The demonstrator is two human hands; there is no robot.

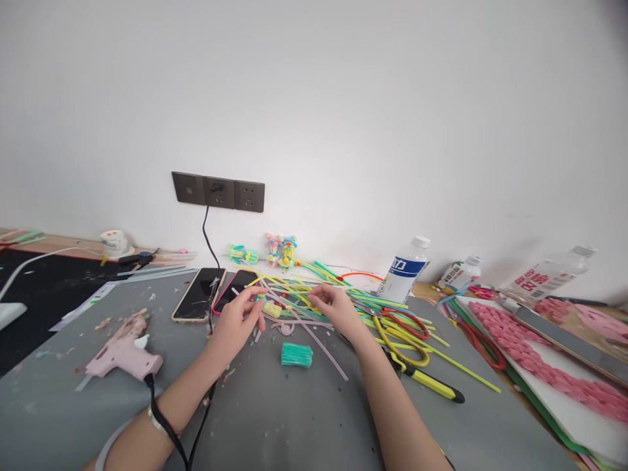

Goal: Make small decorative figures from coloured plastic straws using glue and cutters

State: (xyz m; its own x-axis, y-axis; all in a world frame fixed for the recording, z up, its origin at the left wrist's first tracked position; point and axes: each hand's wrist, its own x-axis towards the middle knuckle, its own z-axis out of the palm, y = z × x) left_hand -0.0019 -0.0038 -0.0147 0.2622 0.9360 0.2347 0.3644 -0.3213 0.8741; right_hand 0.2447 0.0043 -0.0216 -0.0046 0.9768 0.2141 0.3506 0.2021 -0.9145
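Note:
My left hand [241,320] hovers over the grey mat, near the pink-edged phone, fingers curved and apart with nothing visible between them. My right hand [336,313] is above the pile of pipe cleaners [294,294], its fingers curled inward; whether something small sits between the fingertips cannot be made out. On the mat between and below the hands lies a teal bundle [297,355], touched by neither. A small pale yellow piece [272,309] is just right of my left fingertips.
A pink glue gun [125,353] and its black cord lie left. Two phones [200,296] are behind my left hand. Scissors [405,330], yellow-handled pliers [436,384] and a bottle [405,269] stand or lie right. Small figures [281,250] are by the wall.

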